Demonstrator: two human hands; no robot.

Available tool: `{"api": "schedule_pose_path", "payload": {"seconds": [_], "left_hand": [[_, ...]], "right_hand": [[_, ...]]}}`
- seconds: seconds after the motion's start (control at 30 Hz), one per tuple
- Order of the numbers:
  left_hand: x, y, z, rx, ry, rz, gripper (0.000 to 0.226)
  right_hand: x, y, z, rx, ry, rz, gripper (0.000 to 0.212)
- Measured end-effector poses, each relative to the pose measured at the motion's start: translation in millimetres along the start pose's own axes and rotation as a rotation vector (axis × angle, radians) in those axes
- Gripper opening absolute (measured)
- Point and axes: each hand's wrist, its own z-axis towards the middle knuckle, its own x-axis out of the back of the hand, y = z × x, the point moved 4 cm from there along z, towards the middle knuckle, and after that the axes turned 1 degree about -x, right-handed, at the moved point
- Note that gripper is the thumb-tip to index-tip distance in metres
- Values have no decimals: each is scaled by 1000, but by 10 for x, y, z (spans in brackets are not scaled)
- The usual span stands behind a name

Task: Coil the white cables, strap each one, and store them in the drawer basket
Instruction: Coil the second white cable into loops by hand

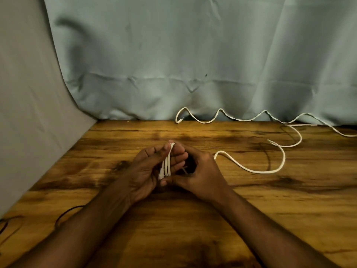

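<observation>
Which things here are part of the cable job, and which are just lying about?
Job: white cable being coiled, wound on left hand, fed by right hand; second white cable along the table's far edge.
Lying about: black cord, curtain, wooden table.

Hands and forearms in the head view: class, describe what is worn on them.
Nothing is worn. The left hand and right hand are bare, with no gloves, rings or watch in sight. Both forearms are bare too, with no sleeves up to the frame's bottom edge.
</observation>
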Motion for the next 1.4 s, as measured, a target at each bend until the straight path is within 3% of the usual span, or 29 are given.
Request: {"api": "schedule_pose_path", "payload": {"seconds": [0.17, 0.33, 0.5, 0.63, 0.8, 0.9, 1.03, 1.27, 1.33, 1.4], "left_hand": [[3, 21, 11, -1, -52, 25, 26], [-14, -26, -36, 82, -191, 1, 31], [37, -29, -30, 135, -191, 192, 24], [76, 46, 11, 86, -153, 165, 25], [232, 202, 66, 33, -152, -80, 16], [294, 292, 132, -10, -150, -207, 19], [436, 419, 205, -126, 1, -260, 34], [425, 332, 199, -151, 10, -28, 37], [393, 264, 181, -110, -30, 77, 39], [383, 199, 161, -52, -62, 173, 37]], "right_hand": [[-7, 87, 27, -60, 25, 148, 78], [44, 147, 17, -64, 38, 94, 73], [31, 118, 16, -48, -32, 3, 78], [46, 100, 42, -49, -14, -7, 80], [117, 120, 102, -7, -131, -510, 66], [167, 171, 107, 73, -169, -655, 51], [167, 180, 95, 140, -252, -833, 70], [-52, -106, 40, 341, -300, -847, 51], [-79, -158, 16, 436, -244, -793, 56], [-49, -215, -6, 482, -123, -695, 45]]}}
